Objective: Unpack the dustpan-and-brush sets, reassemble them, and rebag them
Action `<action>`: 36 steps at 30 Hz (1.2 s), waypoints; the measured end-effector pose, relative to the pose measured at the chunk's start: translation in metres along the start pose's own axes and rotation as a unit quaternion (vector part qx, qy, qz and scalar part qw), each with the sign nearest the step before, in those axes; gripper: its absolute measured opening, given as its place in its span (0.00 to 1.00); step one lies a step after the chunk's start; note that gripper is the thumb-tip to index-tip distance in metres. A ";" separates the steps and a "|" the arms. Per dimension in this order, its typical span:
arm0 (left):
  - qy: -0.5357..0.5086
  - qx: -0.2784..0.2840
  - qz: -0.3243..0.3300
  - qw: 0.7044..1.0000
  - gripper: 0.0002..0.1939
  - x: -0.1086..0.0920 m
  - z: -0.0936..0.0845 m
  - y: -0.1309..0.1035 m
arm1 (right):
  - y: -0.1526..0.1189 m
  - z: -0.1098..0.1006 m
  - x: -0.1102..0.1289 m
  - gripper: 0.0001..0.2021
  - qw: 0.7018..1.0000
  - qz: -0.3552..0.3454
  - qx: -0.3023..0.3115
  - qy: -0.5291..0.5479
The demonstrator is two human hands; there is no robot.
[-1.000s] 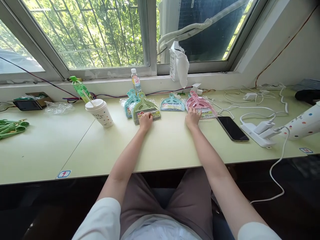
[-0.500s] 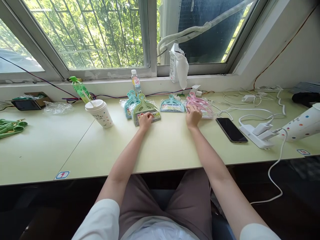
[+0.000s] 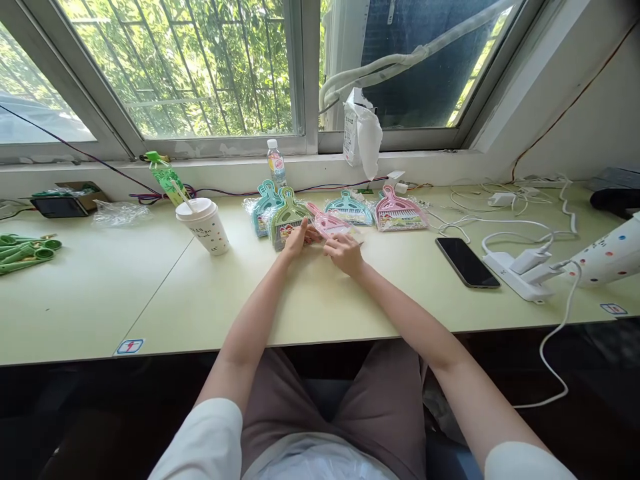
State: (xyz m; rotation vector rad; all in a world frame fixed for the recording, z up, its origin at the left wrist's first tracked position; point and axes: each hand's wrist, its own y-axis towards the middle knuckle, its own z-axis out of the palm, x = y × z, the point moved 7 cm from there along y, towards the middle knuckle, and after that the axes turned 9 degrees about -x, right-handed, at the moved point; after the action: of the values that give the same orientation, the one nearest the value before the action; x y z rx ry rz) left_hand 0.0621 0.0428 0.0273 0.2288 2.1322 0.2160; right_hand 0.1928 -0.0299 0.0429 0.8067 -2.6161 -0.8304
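A pink dustpan-and-brush pack (image 3: pixel 329 223) is held between my two hands near the middle of the table. My right hand (image 3: pixel 344 252) is closed on its near right edge. My left hand (image 3: pixel 299 239) is at its left side, fingers partly hidden behind the pack, just in front of a green pack (image 3: pixel 286 217). A blue pack (image 3: pixel 264 207) lies behind and left of the green one. Another blue pack (image 3: pixel 350 208) lies behind the held pack, and a second pink pack (image 3: pixel 401 212) lies to its right.
A white paper cup (image 3: pixel 204 227) with a straw stands left, near a green bottle (image 3: pixel 167 177). A phone (image 3: pixel 467 263), a white power strip (image 3: pixel 517 275) with cables and a tipped dotted cup (image 3: pixel 607 250) are at right. Green items (image 3: pixel 25 253) lie far left.
My right hand has moved left from the pink packs, bringing one pink pack toward my left hand. The other pink pack stays behind. The view has shifted slightly.
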 end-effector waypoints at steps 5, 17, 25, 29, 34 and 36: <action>-0.165 0.073 -0.019 0.983 0.30 0.000 0.008 0.003 | -0.004 0.009 0.015 0.20 0.993 -0.100 0.054 0.021; -0.282 0.064 -0.065 0.955 0.12 0.021 -0.002 0.004 | -0.004 0.014 0.023 0.21 0.984 -0.176 -0.022 -0.031; -0.467 0.028 -0.085 0.880 0.14 0.031 -0.006 0.013 | 0.002 0.006 -0.017 0.16 0.989 -0.021 -0.137 -0.060; -0.480 0.020 -0.102 0.871 0.12 0.039 -0.008 0.016 | 0.005 0.003 -0.027 0.10 0.991 0.027 -0.129 -0.018; -0.497 0.015 -0.120 0.859 0.13 0.045 -0.007 0.017 | 0.005 0.007 -0.041 0.16 0.995 0.032 -0.083 0.051; -0.500 0.018 -0.118 0.858 0.13 0.045 -0.007 0.017 | 0.004 0.011 -0.054 0.18 0.990 0.070 -0.078 0.097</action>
State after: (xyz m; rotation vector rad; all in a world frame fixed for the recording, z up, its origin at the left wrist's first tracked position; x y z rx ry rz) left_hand 0.0334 0.0698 -0.0006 0.0632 1.1013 -0.0893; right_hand 0.2300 0.0096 0.0319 0.6191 -2.3732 -0.8575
